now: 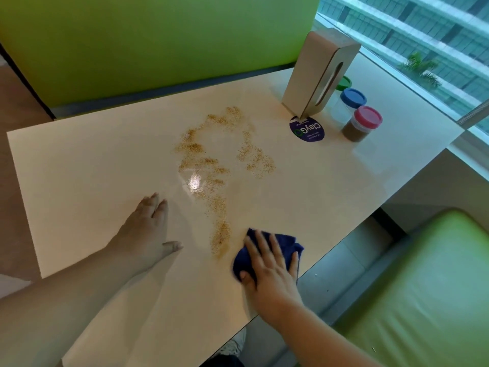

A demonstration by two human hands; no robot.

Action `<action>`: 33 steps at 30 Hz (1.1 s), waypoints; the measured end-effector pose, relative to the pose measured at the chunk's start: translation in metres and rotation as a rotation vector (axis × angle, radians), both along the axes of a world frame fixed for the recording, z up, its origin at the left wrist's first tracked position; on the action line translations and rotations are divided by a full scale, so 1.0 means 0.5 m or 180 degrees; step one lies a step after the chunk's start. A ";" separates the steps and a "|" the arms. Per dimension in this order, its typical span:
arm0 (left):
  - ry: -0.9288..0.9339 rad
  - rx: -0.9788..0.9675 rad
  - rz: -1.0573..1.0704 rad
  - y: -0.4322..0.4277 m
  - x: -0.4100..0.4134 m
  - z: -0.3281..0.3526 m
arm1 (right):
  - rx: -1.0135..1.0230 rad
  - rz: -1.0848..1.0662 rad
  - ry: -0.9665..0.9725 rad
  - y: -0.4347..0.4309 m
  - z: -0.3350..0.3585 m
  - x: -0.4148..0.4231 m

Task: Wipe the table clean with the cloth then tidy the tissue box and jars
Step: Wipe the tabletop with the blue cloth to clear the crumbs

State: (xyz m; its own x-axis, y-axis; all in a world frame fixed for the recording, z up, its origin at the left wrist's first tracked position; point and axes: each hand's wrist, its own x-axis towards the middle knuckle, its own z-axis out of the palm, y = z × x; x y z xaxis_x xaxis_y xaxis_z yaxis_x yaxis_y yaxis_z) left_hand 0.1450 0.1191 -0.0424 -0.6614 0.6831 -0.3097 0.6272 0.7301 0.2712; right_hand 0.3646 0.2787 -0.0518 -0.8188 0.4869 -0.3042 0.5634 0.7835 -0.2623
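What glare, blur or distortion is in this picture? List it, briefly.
Head view: a bright glare spot sits on the glossy table among the spilled grains; head view: wide-angle distortion bows the table's edges and tilts the tissue box; head view: the right hand pressing the blue cloth looks slightly soft.

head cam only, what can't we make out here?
All in the head view:
- Green-lidded jar: mostly hidden behind the tissue box; contents unseen.
- Blue-lidded jar: body partly behind the box; contents unclear.
- Sticker: small print too small to read.
- Cloth: much of it covered by the right hand.
- Table: near corner cut off by the bottom edge.
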 end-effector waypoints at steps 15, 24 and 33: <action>-0.0271 -0.0350 0.0060 -0.054 0.065 0.014 | -0.0041 0.0599 -0.0003 -0.056 -0.001 0.015; -0.0278 -0.0403 0.0033 -0.055 0.066 0.015 | 0.0057 0.0072 0.0146 0.025 -0.003 0.034; -0.0238 -0.0481 -0.0026 -0.054 0.067 0.016 | -0.0131 0.0848 0.0333 0.006 -0.014 0.101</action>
State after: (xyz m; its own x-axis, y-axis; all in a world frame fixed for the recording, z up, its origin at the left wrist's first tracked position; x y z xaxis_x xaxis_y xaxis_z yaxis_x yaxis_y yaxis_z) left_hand 0.1784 0.0923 -0.0342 -0.6272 0.6303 -0.4576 0.6154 0.7612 0.2049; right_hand 0.4150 0.2816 -0.0586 -0.9441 0.2395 -0.2264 0.3074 0.8877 -0.3429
